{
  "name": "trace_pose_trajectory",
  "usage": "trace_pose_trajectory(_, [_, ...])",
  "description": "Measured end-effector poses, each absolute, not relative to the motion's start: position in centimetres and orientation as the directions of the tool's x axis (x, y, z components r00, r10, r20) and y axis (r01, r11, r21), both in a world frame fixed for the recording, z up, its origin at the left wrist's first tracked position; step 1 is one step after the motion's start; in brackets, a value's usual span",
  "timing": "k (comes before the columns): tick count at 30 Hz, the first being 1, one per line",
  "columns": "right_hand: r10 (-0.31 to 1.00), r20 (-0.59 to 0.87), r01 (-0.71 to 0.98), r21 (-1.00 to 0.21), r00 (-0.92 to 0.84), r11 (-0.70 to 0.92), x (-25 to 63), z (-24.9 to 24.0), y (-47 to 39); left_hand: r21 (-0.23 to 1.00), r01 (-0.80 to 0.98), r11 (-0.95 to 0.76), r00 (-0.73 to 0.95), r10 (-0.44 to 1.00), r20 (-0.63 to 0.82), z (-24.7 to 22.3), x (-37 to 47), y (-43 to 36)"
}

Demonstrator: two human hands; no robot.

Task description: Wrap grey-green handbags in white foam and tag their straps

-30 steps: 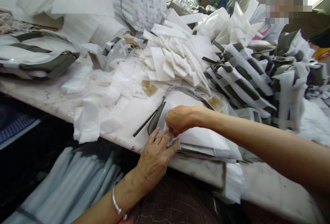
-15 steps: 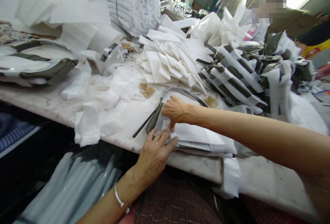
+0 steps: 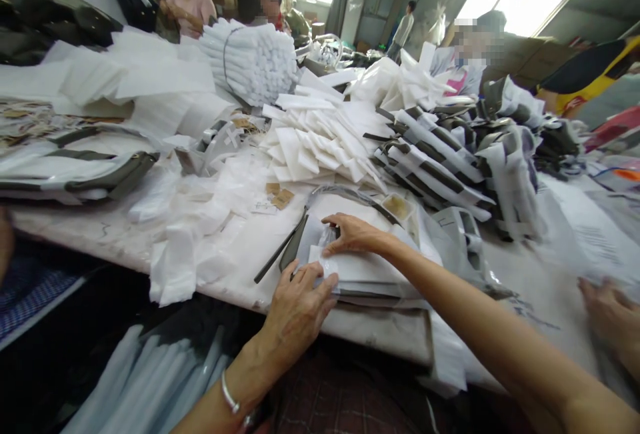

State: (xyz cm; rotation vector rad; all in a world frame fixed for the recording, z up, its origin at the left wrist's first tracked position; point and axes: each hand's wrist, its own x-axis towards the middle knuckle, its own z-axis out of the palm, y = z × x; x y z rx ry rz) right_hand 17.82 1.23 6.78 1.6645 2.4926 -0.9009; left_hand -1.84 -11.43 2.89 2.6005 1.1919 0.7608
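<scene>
Change: right hand (image 3: 354,234) has opened, thumb and fingers apart | Effect: plastic (image 3: 328,237) shows between them | Left hand (image 3: 301,295): open, fingers resting on the wrapping (image 3: 367,266) | Bag (image 3: 291,251): lying near table (image 3: 227,274) edge

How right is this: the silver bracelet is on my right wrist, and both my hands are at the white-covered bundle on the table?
Not quite. The head view shows the silver bracelet on your left wrist. The rest holds: your left hand and right hand are both at the white-covered bundle on the table.
</scene>
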Motion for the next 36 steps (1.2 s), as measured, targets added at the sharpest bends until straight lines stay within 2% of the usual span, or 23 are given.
trace_pose_trajectory(5, [0.848,-0.292,0.816,-0.523,-0.442,0.246,17.5,6.7,0.4,0.482,0.592,-0.646,0.548,0.761,0.347,5.1,-3.2,-10.2])
trace_pose_trajectory(9, [0.861,-0.253,0.787,-0.571,-0.442,0.236,16.6,6.7,-1.3,0.544,0.683,-0.488,0.394,0.873,0.288,6.2,-5.2,-6.2])
trace_pose_trajectory(12, [0.855,-0.245,0.736,-0.643,-0.458,0.21,16.7,6.5,-1.8,0.517,0.783,-0.347,0.272,0.937,0.217,5.9,-5.9,-2.7])
trace_pose_trajectory(15, [0.862,-0.242,0.696,-0.699,-0.445,0.163,17.2,6.4,-1.8,0.517,0.785,-0.341,0.34,0.935,0.1,5.4,-6.2,-0.4])
trace_pose_trajectory(17, [0.875,-0.233,0.703,-0.694,-0.425,0.157,17.3,6.3,-1.7,0.49,0.8,-0.345,0.374,0.927,0.043,5.4,-6.6,0.7])
trace_pose_trajectory(22, [0.885,-0.22,0.72,-0.674,-0.41,0.166,17.0,6.0,-1.9,0.362,0.911,-0.197,0.185,0.98,0.068,5.9,-7.8,4.4])
trace_pose_trajectory(27, [0.896,-0.228,0.681,-0.725,-0.382,0.106,17.2,5.5,-1.9,0.359,0.917,-0.176,0.163,0.984,0.066,4.8,-6.6,7.7])
trace_pose_trajectory(31, [0.896,-0.214,0.632,-0.77,-0.388,0.089,17.5,5.1,-1.9,0.451,0.885,-0.115,0.101,0.993,0.054,4.3,-6.7,8.7])
trace_pose_trajectory(36, [0.903,-0.214,0.616,-0.785,-0.373,0.069,17.6,4.4,-1.6,0.701,0.713,-0.006,-0.051,0.997,0.061,6.1,-8.8,9.2])
